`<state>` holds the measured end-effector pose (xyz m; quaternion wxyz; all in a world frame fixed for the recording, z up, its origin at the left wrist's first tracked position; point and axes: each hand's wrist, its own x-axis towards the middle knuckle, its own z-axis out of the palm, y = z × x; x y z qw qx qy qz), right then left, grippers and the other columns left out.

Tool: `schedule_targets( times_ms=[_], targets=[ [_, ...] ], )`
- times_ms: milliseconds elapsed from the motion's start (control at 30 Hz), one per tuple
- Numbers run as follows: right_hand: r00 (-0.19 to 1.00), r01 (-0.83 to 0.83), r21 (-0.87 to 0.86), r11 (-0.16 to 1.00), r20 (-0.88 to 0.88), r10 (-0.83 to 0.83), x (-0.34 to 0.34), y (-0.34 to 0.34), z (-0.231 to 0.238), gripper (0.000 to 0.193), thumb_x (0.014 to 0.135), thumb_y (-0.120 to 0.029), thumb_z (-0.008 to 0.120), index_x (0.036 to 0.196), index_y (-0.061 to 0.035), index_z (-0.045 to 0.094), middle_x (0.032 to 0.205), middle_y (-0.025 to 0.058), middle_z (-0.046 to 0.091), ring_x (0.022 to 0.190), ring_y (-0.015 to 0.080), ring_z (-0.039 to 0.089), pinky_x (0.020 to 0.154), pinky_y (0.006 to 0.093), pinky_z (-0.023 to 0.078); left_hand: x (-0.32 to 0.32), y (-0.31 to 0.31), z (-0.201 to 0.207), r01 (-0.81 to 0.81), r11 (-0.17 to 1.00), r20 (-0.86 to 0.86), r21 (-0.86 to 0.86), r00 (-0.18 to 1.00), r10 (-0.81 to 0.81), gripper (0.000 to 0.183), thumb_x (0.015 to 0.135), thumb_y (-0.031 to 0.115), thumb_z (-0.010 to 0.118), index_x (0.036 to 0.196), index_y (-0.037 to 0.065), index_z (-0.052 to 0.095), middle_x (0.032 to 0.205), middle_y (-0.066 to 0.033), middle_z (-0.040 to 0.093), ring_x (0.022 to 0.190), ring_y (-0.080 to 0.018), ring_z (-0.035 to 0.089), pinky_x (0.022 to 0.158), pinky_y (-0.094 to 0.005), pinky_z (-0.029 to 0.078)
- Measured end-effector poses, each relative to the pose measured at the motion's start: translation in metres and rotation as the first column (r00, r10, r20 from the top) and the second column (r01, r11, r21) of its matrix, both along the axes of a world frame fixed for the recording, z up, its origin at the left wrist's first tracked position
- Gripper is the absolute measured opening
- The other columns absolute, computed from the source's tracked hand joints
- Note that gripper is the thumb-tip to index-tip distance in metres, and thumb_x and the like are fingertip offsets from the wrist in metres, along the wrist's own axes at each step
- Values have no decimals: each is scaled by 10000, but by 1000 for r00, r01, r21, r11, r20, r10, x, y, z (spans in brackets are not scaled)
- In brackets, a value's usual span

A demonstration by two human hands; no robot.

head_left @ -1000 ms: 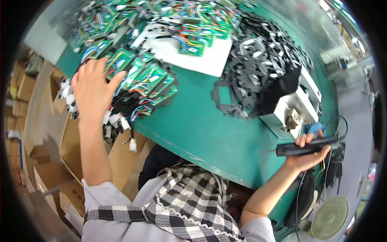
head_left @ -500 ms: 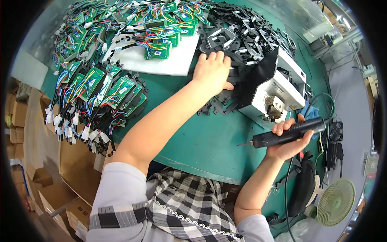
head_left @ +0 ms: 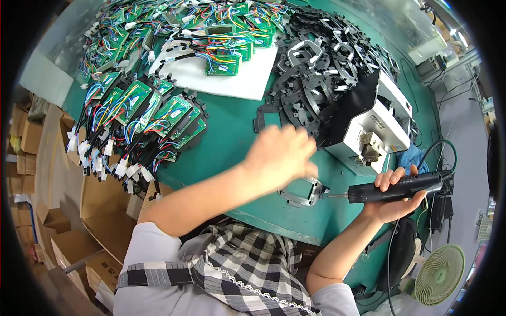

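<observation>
My right hand [head_left: 396, 196] grips a black electric screwdriver [head_left: 400, 189], its thin bit pointing left. Close to that bit, near the front edge of the table, is a black plastic frame [head_left: 301, 196] with a light grey rim. Just above this frame is my left hand [head_left: 282, 152], smeared by motion, so whether its fingers touch anything cannot be told. Farther back lies a heap of similar black and grey plastic frames [head_left: 337, 45]. Beside the screwdriver stands a white metal box-shaped machine [head_left: 369, 139] with a black panel on its left.
Green circuit boards with coloured wires [head_left: 224, 64] lie on a white foam sheet [head_left: 247, 87]. More boards in black holders [head_left: 171, 113] are stacked at the left table edge. Cardboard boxes [head_left: 103, 210] stand at lower left, a green fan [head_left: 439, 275] at lower right.
My left hand has come from the frame heap toward the front edge, where a plastic frame now shows below it. The screwdriver in my right hand has shifted slightly right; the whole view has shifted too.
</observation>
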<state>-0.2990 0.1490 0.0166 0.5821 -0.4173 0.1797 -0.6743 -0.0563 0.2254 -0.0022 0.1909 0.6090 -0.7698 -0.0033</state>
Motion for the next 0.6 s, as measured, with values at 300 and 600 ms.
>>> schedule_targets(
  times_ms=[300,600],
  targets=[
    [999,46,64,997,1,-46,0,-3,-5,571,940,-562,439,1193,-54,502,725,92,519,522,177,483,477,309,411,163,-50,6,-495,867,501,-47,740,450,528,689,310,793,1121,101,573,1046,-38,654,1066,-208,611,1043,-530,355],
    [992,125,93,988,-12,-125,-6,-3,-10,562,939,-564,451,1193,-65,503,719,82,514,524,169,483,482,303,417,55,-20,54,71,913,36,-401,997,-61,492,664,398,749,1031,88,641,964,-40,628,875,-217,608,871,-395,462]
  ],
)
